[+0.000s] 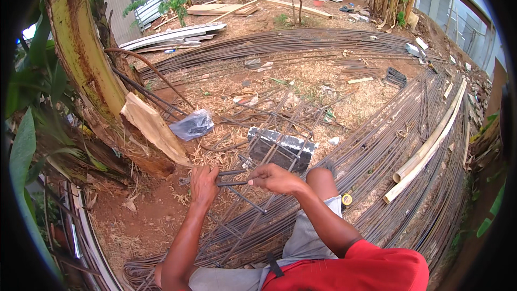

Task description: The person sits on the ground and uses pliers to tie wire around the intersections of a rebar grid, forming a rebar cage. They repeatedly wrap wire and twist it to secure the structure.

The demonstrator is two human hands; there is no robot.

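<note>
My left hand [204, 185] is closed around a pair of dark metal bars [232, 172] that stick out to its right. A small grey metal end shows at its left side; whether it belongs to the same piece, I cannot tell. At the bars' right end the fingers of my right hand [276, 178] are pinched together on the lower bar. Beneath both hands lies a tied rebar frame [245, 200] with square stirrups. Its far part crosses a black and white block [281, 150], just beyond my right hand.
Long rebar rods [388, 129] cover the ground at right, with another bundle [280, 40] across the back. Bamboo poles [431, 140] lie on the right. A cut banana trunk [153, 129] stands close at left beside a clear plastic bag [192, 125]. Planks [223, 9] lie farther off.
</note>
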